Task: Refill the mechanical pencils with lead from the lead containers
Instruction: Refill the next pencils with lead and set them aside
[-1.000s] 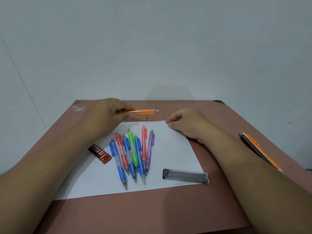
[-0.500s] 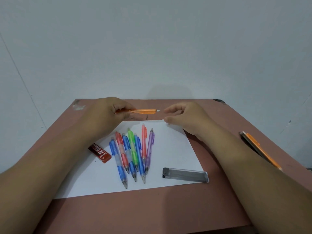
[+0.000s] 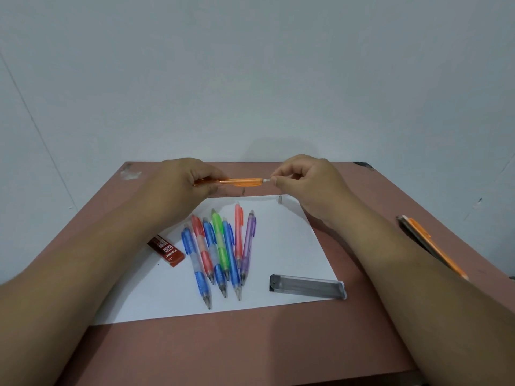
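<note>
The left hand (image 3: 181, 182) is gripping the orange mechanical pencil (image 3: 239, 181) level above the worktop (image 3: 250, 344); the right hand (image 3: 303, 179) is pinching its white eraser end (image 3: 267, 180). The light, slick barrel is demanding a mid-barrel hold. Lead containers (image 3: 306, 286) are lying untouched on the paper.
</note>
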